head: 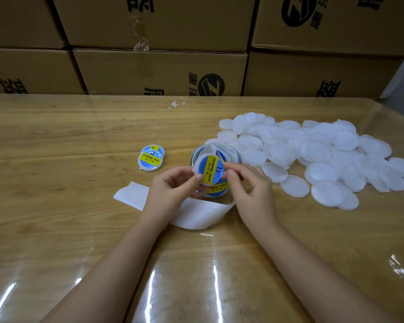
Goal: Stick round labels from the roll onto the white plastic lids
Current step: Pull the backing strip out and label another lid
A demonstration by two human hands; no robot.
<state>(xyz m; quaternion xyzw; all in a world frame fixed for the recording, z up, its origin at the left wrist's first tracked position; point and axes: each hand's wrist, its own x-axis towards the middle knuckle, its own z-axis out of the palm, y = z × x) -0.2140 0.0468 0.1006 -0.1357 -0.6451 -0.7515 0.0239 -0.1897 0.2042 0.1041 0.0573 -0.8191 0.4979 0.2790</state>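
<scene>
Head view: a round white plastic lid (pixel 197 168), already covered by a blue and yellow round label (pixel 211 170), is pinched just above the wooden table (pixel 56 148) between the left hand (pixel 173 184) and the right hand (pixel 251 183), each grip closed on its rim. The roll of labels (pixel 219 149) is half hidden directly behind it, its white backing strip (pixel 196 214) trailed under both wrists. Bare white lids (pixel 313 155) are heaped to the right, two labelled lids (pixel 151 158) are stacked at left, and brown cardboard boxes (pixel 159 71) are walled behind.

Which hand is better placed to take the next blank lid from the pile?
The right hand: the pile of blank lids lies beside it, while the left hand grips the labelled lid.
</scene>
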